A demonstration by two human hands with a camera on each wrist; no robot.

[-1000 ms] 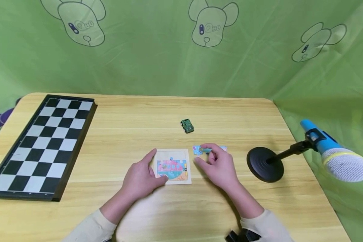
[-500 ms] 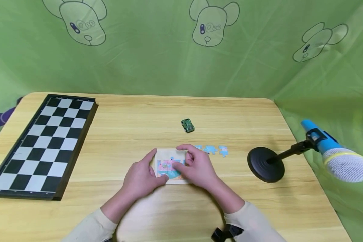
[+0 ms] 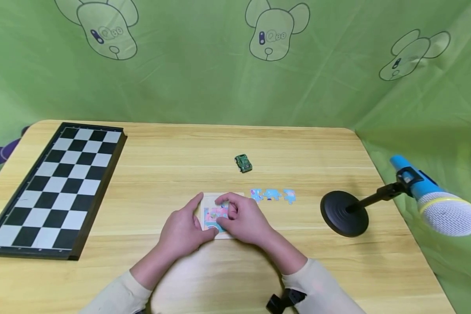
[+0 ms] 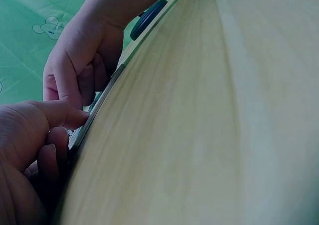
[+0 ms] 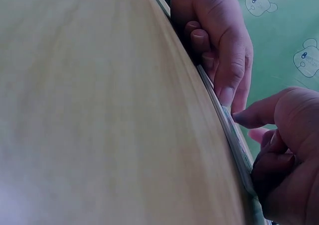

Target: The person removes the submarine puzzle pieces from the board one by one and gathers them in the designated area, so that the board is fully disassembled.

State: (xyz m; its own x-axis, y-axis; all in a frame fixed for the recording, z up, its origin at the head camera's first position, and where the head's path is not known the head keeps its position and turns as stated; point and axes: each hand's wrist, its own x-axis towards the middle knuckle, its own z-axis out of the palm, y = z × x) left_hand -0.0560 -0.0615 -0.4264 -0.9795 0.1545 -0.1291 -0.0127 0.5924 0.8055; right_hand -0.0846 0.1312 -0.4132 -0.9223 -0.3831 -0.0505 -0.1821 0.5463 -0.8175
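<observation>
A small square jigsaw puzzle in a pale wooden frame (image 3: 210,197) lies flat before me, its pink and blue picture partly filled in. My left hand (image 3: 183,231) grips the frame's left side, index finger at the upper corner and thumb over the lower edge. Over the right half of the puzzle, my right hand (image 3: 245,220) bends its thumb and index finger around a puzzle piece (image 3: 225,203), of which only a bit of blue shows. In the right wrist view the left thumb (image 5: 227,96) rests on the frame, close to the right thumb (image 5: 240,117).
Loose blue puzzle pieces (image 3: 272,194) lie in a row right of the frame. Behind them is a small green toy car (image 3: 243,163). A black-and-white chessboard (image 3: 58,187) takes the table's left side. At the right stands a blue microphone (image 3: 428,187) on a round black base (image 3: 344,213).
My right hand has moved left from the loose pieces onto the puzzle, bringing thumb and index finger over its upper middle. The row of loose pieces is now uncovered. The left hand stays put.
</observation>
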